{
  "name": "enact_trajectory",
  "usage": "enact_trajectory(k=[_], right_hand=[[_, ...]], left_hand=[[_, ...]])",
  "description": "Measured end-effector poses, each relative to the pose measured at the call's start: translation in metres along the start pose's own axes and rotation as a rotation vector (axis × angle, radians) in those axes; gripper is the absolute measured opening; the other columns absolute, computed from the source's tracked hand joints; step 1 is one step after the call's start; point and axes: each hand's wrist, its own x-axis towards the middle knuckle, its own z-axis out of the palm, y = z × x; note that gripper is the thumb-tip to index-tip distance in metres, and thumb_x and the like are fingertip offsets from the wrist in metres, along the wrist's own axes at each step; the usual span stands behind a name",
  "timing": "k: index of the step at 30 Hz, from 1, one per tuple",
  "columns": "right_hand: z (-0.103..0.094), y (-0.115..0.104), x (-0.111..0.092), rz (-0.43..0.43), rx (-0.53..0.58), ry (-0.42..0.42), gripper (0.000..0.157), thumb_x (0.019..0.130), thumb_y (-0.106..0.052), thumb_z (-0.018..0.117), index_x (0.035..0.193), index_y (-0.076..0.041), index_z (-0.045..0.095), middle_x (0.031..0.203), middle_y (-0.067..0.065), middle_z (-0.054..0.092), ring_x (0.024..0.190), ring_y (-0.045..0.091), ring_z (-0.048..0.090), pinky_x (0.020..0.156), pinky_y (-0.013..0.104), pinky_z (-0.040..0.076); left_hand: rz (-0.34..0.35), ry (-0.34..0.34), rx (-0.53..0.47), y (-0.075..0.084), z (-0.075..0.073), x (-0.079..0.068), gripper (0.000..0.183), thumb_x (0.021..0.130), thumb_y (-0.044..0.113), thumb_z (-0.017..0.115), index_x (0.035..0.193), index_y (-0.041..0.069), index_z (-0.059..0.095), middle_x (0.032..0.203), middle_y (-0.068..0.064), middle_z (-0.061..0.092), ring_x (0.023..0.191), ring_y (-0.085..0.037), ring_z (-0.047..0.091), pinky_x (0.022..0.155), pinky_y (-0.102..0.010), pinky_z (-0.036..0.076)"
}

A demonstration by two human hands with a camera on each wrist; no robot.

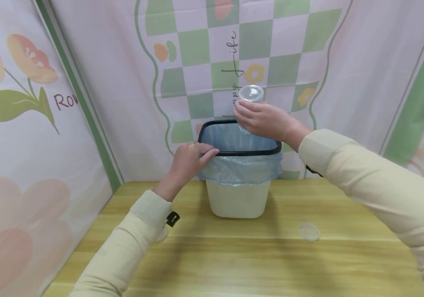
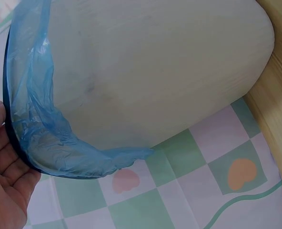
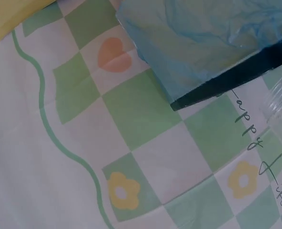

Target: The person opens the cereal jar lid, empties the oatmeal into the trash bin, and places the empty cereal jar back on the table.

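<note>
A cream trash bin [image 1: 238, 202] stands on the table, lined with a blue bag [image 1: 241, 168] folded over its black rim [image 1: 243, 153]. My left hand [image 1: 193, 160] grips the rim at the near left corner, its fingers curled around the edge in the left wrist view. Over the far right part of the bin's opening, my right hand [image 1: 258, 117] holds a clear plastic cup [image 1: 251, 93]. Fingers hide the cup's middle, and which end is up I cannot tell. In the right wrist view only a bit of the cup [image 3: 281, 98] shows at the right edge.
A clear round disc [image 1: 309, 231] lies flat on the wooden table [image 1: 234, 264], to the right of the bin. Another pale round piece [image 1: 162, 235] is partly covered by the left sleeve. Close behind the bin hangs a checkered curtain [image 1: 224, 45].
</note>
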Motion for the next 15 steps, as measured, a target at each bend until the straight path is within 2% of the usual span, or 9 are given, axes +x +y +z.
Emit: enact_trajectory(k=[2, 5, 8, 15], right_hand=[[0.001, -0.004, -0.001, -0.005, 0.011, -0.004, 0.051, 0.075, 0.013, 0.074, 0.122, -0.002, 0.062, 0.125, 0.015, 0.059, 0.121, 0.029, 0.05, 0.114, 0.038, 0.025], [0.004, -0.013, -0.003, -0.073, 0.068, -0.005, 0.039, 0.085, 0.0, 0.072, 0.122, -0.001, 0.062, 0.126, 0.015, 0.059, 0.121, 0.029, 0.05, 0.113, 0.037, 0.026], [0.004, -0.014, -0.006, -0.119, 0.1, -0.003, 0.036, 0.089, -0.007, 0.07, 0.123, 0.001, 0.061, 0.126, 0.015, 0.059, 0.121, 0.029, 0.05, 0.113, 0.037, 0.026], [0.003, 0.005, -0.005, 0.035, 0.071, 0.027, 0.04, 0.085, 0.0, 0.073, 0.124, 0.0, 0.061, 0.127, 0.016, 0.059, 0.123, 0.028, 0.05, 0.115, 0.037, 0.022]], left_hand=[[-0.003, 0.003, 0.003, 0.0, 0.001, 0.0, 0.017, 0.088, 0.022, 0.073, 0.094, 0.007, 0.079, 0.087, -0.007, 0.074, 0.073, -0.018, 0.07, 0.065, -0.029, 0.056], [-0.004, -0.002, 0.007, -0.001, 0.002, 0.0, 0.017, 0.088, 0.022, 0.073, 0.095, 0.007, 0.079, 0.087, -0.007, 0.074, 0.072, -0.018, 0.07, 0.065, -0.029, 0.056], [-0.004, -0.009, 0.006, 0.0, 0.003, -0.001, 0.018, 0.089, 0.023, 0.072, 0.096, 0.007, 0.078, 0.088, -0.007, 0.074, 0.072, -0.018, 0.07, 0.065, -0.028, 0.055], [0.013, 0.011, -0.002, 0.0, 0.002, 0.0, 0.018, 0.089, 0.023, 0.073, 0.094, 0.007, 0.079, 0.087, -0.007, 0.074, 0.074, -0.018, 0.071, 0.066, -0.029, 0.056]])
